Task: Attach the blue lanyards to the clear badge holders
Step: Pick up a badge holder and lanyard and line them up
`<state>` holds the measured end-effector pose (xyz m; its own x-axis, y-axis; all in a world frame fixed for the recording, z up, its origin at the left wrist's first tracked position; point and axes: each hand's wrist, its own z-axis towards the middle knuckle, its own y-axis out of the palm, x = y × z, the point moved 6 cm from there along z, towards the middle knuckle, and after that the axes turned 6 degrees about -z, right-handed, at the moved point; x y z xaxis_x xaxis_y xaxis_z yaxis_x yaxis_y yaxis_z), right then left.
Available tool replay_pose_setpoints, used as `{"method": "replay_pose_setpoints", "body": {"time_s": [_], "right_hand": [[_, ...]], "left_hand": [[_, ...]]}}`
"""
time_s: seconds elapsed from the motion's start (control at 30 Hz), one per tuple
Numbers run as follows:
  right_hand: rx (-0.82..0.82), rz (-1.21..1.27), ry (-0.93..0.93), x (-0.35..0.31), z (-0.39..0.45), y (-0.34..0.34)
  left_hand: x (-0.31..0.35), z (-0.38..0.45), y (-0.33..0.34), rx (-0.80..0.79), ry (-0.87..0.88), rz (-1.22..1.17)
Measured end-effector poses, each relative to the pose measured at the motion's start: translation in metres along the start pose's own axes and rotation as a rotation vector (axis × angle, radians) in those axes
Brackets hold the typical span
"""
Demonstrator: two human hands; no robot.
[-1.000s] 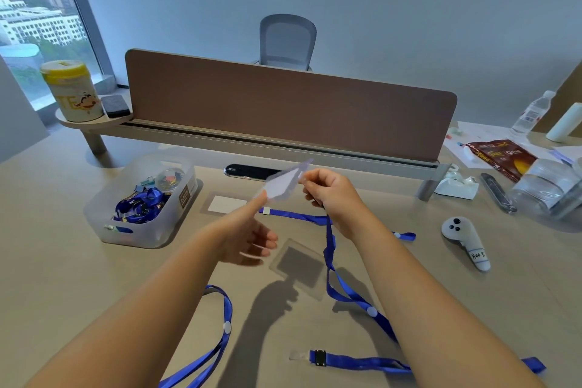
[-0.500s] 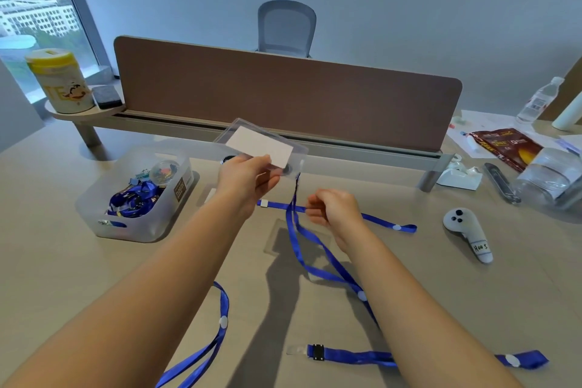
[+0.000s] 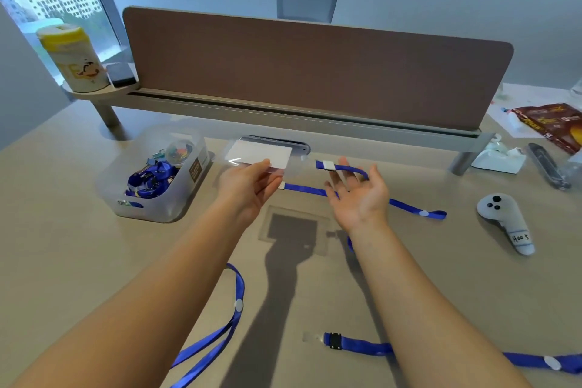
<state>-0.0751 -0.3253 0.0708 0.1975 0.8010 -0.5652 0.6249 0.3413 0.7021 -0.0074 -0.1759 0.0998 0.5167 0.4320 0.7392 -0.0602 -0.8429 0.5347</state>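
Observation:
My left hand point(image 3: 248, 186) pinches a clear badge holder point(image 3: 261, 154) with a white card inside, held flat above the desk. To its right, my right hand point(image 3: 359, 195) is palm up with its fingers spread, and a blue lanyard point(image 3: 343, 167) lies across the fingers with its white-tipped end pointing at the holder. A small gap separates that end from the holder. A second clear badge holder point(image 3: 294, 227) lies on the desk below my hands. More blue lanyards lie loose: one behind my right hand point(image 3: 409, 206), one at lower left point(image 3: 220, 324), one with a black buckle point(image 3: 356, 345).
A clear bin point(image 3: 185, 198) holding blue lanyards and clips stands at the left. A white controller point(image 3: 504, 220) lies at the right, with a black pen-like object point(image 3: 548, 170) and a snack bag point(image 3: 551, 123) beyond. A brown divider panel point(image 3: 315, 66) closes the back.
My left hand has lowered the badge holder and turned it flat. My right hand has turned palm up and spread its fingers, raising the lanyard end beside the holder.

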Motion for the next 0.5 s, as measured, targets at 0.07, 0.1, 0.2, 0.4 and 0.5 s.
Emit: {"method": "replay_pose_setpoints", "body": {"time_s": [0.07, 0.1, 0.2, 0.4, 0.5], "right_hand": [[0.052, -0.005, -0.044, -0.016, 0.003, -0.008], [0.089, -0.003, -0.066, -0.025, 0.004, -0.014], [0.231, -0.090, -0.163, -0.052, 0.006, -0.032], [0.390, -0.323, -0.428, -0.111, 0.000, -0.042], [0.413, -0.389, -0.490, -0.122, -0.002, -0.044]], "left_hand": [[-0.005, 0.006, -0.006, 0.024, -0.011, 0.006], [-0.008, 0.009, -0.007, 0.032, -0.014, 0.015], [-0.016, 0.020, -0.005, 0.049, -0.024, 0.041], [-0.038, 0.032, 0.023, -0.022, -0.062, 0.021], [-0.049, 0.035, 0.026, -0.037, -0.094, 0.005]]}}
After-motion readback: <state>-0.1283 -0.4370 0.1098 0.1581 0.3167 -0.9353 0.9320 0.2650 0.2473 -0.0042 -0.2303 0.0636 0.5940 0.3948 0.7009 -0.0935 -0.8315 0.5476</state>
